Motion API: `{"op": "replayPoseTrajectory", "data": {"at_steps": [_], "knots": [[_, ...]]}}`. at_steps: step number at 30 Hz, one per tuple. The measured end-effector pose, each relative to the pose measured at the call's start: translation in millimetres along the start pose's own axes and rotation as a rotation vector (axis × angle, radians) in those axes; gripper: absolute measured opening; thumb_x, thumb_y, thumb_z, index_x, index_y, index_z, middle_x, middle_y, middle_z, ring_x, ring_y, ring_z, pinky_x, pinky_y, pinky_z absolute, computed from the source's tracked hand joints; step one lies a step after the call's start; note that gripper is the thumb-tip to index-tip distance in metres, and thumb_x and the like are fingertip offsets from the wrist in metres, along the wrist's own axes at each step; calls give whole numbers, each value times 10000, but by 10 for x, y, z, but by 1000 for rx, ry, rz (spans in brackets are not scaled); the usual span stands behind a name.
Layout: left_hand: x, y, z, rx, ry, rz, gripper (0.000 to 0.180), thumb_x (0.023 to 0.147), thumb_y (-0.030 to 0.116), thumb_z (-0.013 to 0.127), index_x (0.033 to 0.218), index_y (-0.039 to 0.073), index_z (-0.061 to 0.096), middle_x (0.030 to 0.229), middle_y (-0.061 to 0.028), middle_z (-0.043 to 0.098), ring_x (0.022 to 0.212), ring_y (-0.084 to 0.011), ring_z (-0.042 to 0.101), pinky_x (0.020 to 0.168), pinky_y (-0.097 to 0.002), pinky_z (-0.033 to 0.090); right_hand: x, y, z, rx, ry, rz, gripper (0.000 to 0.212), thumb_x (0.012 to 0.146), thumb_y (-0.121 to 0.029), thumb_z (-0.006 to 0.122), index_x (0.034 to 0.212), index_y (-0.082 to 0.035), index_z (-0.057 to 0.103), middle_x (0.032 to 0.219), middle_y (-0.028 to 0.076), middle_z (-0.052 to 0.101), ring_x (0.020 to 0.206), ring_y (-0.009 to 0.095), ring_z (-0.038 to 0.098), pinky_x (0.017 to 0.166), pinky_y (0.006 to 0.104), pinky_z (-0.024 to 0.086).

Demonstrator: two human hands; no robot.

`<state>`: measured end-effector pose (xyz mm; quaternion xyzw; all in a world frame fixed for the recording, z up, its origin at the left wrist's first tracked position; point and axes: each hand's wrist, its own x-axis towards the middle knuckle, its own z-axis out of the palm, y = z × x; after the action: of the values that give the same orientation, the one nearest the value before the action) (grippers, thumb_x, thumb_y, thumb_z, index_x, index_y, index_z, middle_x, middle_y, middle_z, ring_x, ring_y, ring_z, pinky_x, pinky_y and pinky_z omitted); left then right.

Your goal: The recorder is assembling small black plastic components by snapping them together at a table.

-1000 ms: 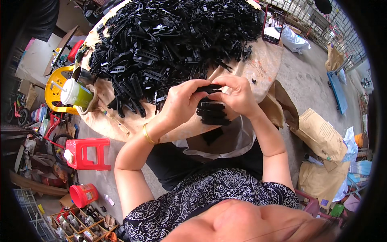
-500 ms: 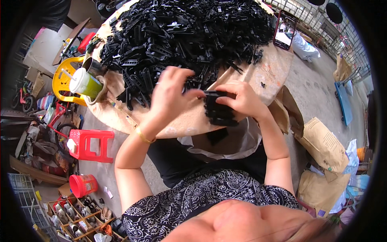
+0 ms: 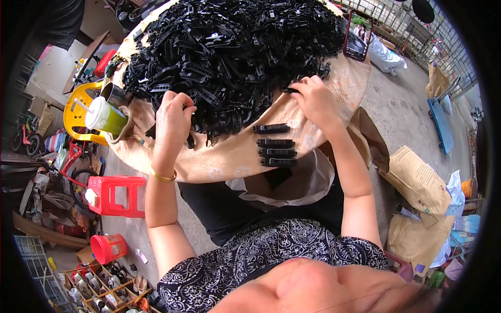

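Note:
A large heap of black plastic parts covers the far part of the cloth-topped table. My left hand is at the heap's near left edge, its fingers curled and pinched; whatever lies between them is hidden. At the heap's right edge my right hand has thumb and fingers closed on a dark plastic part, mostly covered by the fingertips. Between my hands, near the front edge, several slim black plastic parts lie in a stacked row, the farthest one slightly apart from the others.
A phone stands at the table's right rim. At the left, a cup with a green drink sits by a yellow chair. An open sack hangs at my lap. A red stool and red bucket stand left.
My right hand has left the row of black parts and reached up to the heap's right edge, uncovering the row. My left hand has moved left and down, its fingers drawing together.

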<state>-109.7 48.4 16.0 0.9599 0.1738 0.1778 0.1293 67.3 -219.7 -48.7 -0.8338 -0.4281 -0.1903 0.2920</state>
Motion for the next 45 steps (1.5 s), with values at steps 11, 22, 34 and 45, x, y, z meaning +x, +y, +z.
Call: {"op": "replayPoseTrajectory", "data": {"at_steps": [11,22,34,45], "knots": [[10,-77,42,-5,37,30,487,749,-49,644,1219,-18,519,999,-191,614,906,-324,617,799,-373,493,-159,-343,-68,662,-29,165,242,901,-112,613,1105,17,628,931,116,672,796,205,632,728,273,495],[96,713,453,-1304,-285,84,279,827,-120,559,1076,6,547,1016,-85,632,942,-133,609,847,-292,542,-153,-588,-77,1073,-87,319,243,903,-64,603,1136,-6,638,853,32,652,756,95,584,657,244,471],[34,757,676,-1545,-457,-140,194,881,-34,594,1034,31,494,1151,-147,609,994,-137,596,896,-273,505,-224,-691,-36,372,185,-11,212,826,-49,630,1036,-17,645,797,123,625,725,303,611,622,375,492],[-40,793,631,-1419,-179,139,316,835,-80,626,1100,13,483,1150,-171,614,1054,-167,590,922,-275,491,-131,-658,-187,446,164,50,373,816,-207,713,1110,-1,612,950,147,645,788,227,643,677,315,513]]}}
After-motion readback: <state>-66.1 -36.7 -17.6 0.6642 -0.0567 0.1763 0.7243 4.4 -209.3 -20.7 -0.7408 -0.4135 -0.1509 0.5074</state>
